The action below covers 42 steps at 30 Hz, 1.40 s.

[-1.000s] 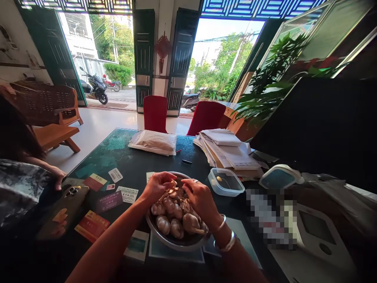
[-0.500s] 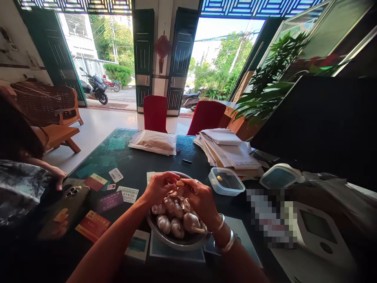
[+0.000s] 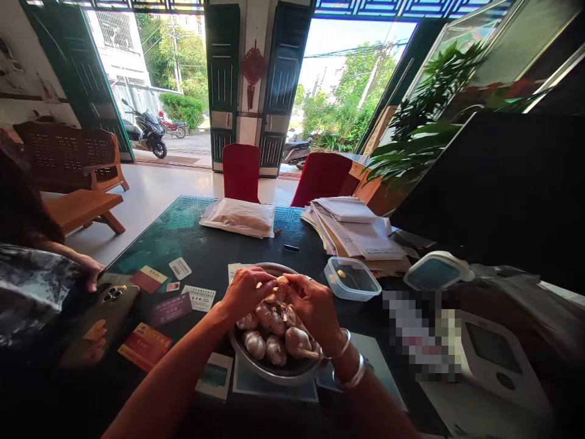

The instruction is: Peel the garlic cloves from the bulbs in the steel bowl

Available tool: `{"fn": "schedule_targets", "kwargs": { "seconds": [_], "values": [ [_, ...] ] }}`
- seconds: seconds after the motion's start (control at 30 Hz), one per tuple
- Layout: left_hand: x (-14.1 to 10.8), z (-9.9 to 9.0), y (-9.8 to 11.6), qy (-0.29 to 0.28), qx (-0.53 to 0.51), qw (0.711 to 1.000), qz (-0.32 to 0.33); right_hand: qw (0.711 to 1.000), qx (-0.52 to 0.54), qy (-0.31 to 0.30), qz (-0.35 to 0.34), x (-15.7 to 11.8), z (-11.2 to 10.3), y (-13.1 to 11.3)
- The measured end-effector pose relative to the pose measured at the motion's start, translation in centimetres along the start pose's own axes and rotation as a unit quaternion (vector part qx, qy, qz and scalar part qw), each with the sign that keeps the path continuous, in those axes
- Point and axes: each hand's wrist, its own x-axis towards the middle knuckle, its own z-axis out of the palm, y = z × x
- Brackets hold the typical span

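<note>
Over a metal bowl (image 3: 262,370) of garlic bulbs (image 3: 254,345), both my hands work close together. My right hand (image 3: 316,305), with bangles at the wrist, pinches a pale garlic clove (image 3: 282,280) between its fingertips. My left hand (image 3: 247,296) is bent at the fingers, its tips next to the clove; whether it grips a bit of skin is hidden. Loose cloves and whole bulbs lie below my fingers. To the right of the bowl stands a clear plastic box (image 3: 356,293) with small pale cloves (image 3: 342,274) in it.
Cards (image 3: 145,347) and a phone (image 3: 101,323) lie left, near another person's hand (image 3: 89,268). A plastic-wrapped packet (image 3: 238,218) and a paper stack (image 3: 354,228) sit farther back. A dark monitor (image 3: 493,201) and a white device (image 3: 503,360) stand right.
The clove at my fingertips has shifted slightly up and right, and it shows more clearly in my right hand. A second pale spot now shows in the plastic box. The view tilted slightly down.
</note>
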Motion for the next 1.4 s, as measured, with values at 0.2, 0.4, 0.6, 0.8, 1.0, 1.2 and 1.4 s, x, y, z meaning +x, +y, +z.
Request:
{"fn": "schedule_targets", "kwargs": {
  "seconds": [0.2,0.4,0.6,0.8,1.0,1.2,1.4],
  "values": [
    [0.12,-0.04,0.05,-0.001,0.022,1.0,-0.006,0.999,0.024,-0.014,0.018,0.0,-0.07,-0.06],
    [0.17,0.0,0.02,-0.011,0.033,0.999,-0.021,0.994,0.091,-0.032,0.05,0.11,-0.23,-0.23],
    [0.09,-0.14,0.11,0.003,0.017,0.999,-0.039,0.988,0.127,-0.024,0.09,0.13,-0.23,-0.03],
    [0.05,-0.13,0.44,-0.013,-0.035,0.999,-0.01,0.993,0.1,-0.004,0.069,-0.04,0.02,-0.09],
    [-0.02,0.13,0.1,-0.005,-0.046,0.999,0.0,0.996,0.074,-0.014,0.049,-0.14,0.23,-0.35],
    [0.04,0.09,0.05,0.005,-0.048,0.999,0.003,0.999,0.049,-0.02,0.011,-0.12,0.24,-0.39],
    [0.19,-0.2,0.33,0.004,-0.007,1.0,-0.016,0.999,0.019,-0.034,-0.007,-0.11,0.15,-0.58]
  ]
}}
